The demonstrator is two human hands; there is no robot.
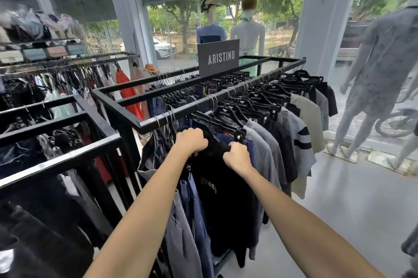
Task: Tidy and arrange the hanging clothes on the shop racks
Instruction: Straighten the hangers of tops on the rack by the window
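Observation:
A black garment with faint gold lettering (224, 196) hangs near the front end of a black metal rack (158, 119). My left hand (191, 141) grips its top edge on the left. My right hand (237, 156) grips the same edge on the right, just below a black clip hanger (228, 124). Behind it along the rail hang grey, navy, striped and beige garments (300, 133) on black hangers. Blue and grey trousers (187, 228) hang in front of the black garment, closer to me.
A sign reading ARISTINO (219, 57) stands on the rack's middle bar. A second black rack (56, 139) with dark clothes stands at the left. Mannequins stand by the window (248, 26) and at the right (375, 69). Grey floor (350, 205) lies right of the rack.

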